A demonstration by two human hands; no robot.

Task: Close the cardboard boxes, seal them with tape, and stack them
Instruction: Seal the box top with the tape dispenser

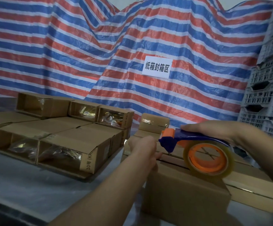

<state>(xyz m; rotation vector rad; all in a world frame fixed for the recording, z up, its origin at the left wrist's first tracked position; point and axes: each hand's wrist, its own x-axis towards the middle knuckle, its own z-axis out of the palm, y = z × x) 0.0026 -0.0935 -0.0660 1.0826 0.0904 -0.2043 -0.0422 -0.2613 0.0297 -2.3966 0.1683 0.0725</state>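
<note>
A closed cardboard box (186, 190) stands in front of me on the covered table. My right hand (214, 129) grips the blue and orange tape dispenser (178, 137), whose clear tape roll (209, 159) rests on the box top along its flap seam. My left hand (142, 149) is curled at the box's far left edge, fingers by the seam; whether it pinches tape there is hidden. More boxes (253, 191) lie behind and to the right of this one. A small taped box (153, 124) stands further back.
Several taped boxes (64, 141) are stacked on the table at the left. A striped red, white and blue tarp (100, 54) with a white paper sign (157, 66) hangs behind. Grey plastic crates (268, 95) are piled at the right. The table is covered in plastic film (26, 185).
</note>
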